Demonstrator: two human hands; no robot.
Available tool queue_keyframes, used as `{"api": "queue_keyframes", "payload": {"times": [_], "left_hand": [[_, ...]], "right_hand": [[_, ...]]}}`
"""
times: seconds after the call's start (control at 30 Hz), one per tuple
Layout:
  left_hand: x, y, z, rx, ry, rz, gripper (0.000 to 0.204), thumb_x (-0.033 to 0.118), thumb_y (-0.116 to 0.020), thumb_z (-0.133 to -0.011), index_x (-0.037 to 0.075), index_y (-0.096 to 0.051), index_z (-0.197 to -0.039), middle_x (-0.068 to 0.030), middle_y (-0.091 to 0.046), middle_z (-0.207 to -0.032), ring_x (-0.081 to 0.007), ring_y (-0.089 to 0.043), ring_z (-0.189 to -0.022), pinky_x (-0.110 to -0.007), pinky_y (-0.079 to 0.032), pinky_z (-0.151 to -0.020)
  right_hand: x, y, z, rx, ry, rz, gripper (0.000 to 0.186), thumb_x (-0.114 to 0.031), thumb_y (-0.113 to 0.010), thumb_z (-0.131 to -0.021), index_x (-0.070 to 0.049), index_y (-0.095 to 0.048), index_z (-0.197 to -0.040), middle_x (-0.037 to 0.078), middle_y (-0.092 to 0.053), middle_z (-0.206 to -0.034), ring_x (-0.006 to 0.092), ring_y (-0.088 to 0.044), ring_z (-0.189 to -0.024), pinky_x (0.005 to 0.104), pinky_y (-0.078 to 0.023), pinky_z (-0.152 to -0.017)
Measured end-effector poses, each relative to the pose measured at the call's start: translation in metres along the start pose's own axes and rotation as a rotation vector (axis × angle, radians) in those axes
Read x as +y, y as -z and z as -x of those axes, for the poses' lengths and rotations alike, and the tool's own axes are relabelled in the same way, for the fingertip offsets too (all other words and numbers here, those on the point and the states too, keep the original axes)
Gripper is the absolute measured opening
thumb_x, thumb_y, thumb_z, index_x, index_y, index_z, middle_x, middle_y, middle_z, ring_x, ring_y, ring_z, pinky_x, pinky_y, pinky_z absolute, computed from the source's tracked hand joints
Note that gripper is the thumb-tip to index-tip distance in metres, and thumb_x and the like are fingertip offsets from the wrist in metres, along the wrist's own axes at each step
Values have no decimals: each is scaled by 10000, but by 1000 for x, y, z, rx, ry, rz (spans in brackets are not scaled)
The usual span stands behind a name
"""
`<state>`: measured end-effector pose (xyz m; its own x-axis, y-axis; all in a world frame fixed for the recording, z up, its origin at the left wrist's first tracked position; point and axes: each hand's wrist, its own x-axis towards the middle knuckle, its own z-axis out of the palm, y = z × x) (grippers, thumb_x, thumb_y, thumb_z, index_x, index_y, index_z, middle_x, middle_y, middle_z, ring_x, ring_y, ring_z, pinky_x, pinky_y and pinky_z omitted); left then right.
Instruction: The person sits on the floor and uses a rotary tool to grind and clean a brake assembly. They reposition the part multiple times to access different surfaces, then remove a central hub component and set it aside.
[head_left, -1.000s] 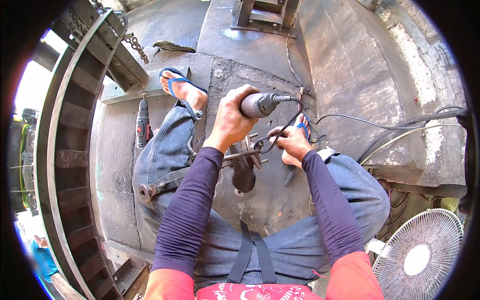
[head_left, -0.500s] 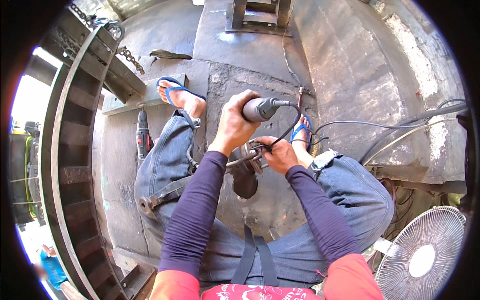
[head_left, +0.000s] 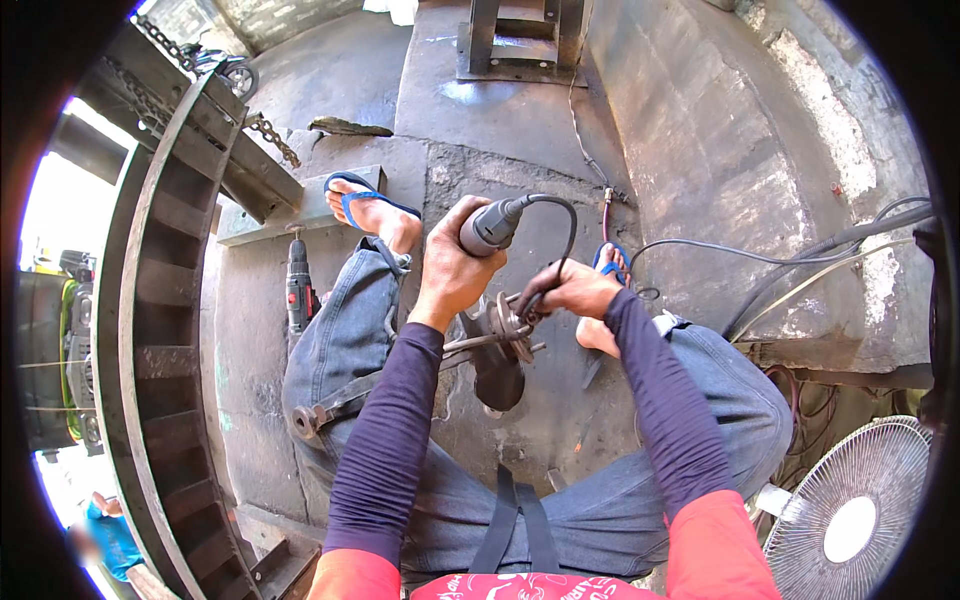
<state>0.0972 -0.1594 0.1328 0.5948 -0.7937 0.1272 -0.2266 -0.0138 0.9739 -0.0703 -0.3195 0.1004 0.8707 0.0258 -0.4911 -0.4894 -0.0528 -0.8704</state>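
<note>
My left hand (head_left: 450,265) is wrapped around the grey body of a corded power tool (head_left: 490,228), whose cable end points up and to the right. The tool's working head is hidden behind that hand. From its back end the black power cord (head_left: 574,232) loops over and down to my right hand (head_left: 580,290), whose fingers are closed on it. Just below my right fingers is a rusty metal part (head_left: 508,328) with a round flange and rods, held up between my legs. A dark rounded plate (head_left: 498,382) hangs beneath it.
A cordless drill (head_left: 299,285) lies by my left leg, near a metal beam (head_left: 235,222). A long steel channel frame (head_left: 150,340) stands at the left. A white fan (head_left: 848,525) is at lower right. Cables (head_left: 790,262) cross the right side. A steel post base (head_left: 520,68) stands ahead.
My left hand has shifted slightly left and down with the power tool. My right hand has lifted from beside the metal part, drawing the cord up. The view has moved a little.
</note>
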Motion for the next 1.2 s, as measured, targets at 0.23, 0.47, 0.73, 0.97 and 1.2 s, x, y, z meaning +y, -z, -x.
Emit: {"api": "queue_keyframes", "payload": {"times": [0.23,0.47,0.73,0.97,1.2], "left_hand": [[5,0,7,10,34,135,419,-10,-776,-737,52,-652,-1133,5,-661,-985,-100,-601,-919,-282,-522,-847],[6,-7,20,32,89,221,426,1,-818,-748,65,-641,-1130,44,-621,-935,-70,-571,-849,-269,-512,-790],[3,-2,35,73,160,200,362,-13,-832,-736,82,-618,-1013,60,-592,-863,-74,-548,-792,-276,-494,-733],[1,0,43,124,164,190,398,62,-902,-719,56,-649,-1026,19,-660,-910,-105,-603,-804,-288,-528,-758],[2,-8,41,194,170,216,378,43,-878,-728,37,-638,-1020,2,-667,-924,-107,-615,-833,-305,-530,-777]], "right_hand": [[-16,-35,26,-140,-137,-233,296,-31,-623,-946,-68,-751,-1210,72,-747,-871,163,-689,-577,282,-568,-513],[3,-37,17,1333,100,477,186,-160,-647,-964,-70,-718,-1110,190,-749,-1003,385,-718,-938,448,-565,-821],[-73,56,166,574,-96,512,486,-231,-899,-728,-10,-726,-1125,45,-742,-931,109,-664,-838,310,-551,-759],[-95,95,201,958,64,677,371,-238,-836,-850,-44,-720,-1144,3,-637,-907,118,-580,-809,275,-484,-750],[-102,-58,143,853,309,544,153,-121,-744,-918,-16,-726,-1028,82,-713,-912,161,-678,-809,319,-559,-734]]}}
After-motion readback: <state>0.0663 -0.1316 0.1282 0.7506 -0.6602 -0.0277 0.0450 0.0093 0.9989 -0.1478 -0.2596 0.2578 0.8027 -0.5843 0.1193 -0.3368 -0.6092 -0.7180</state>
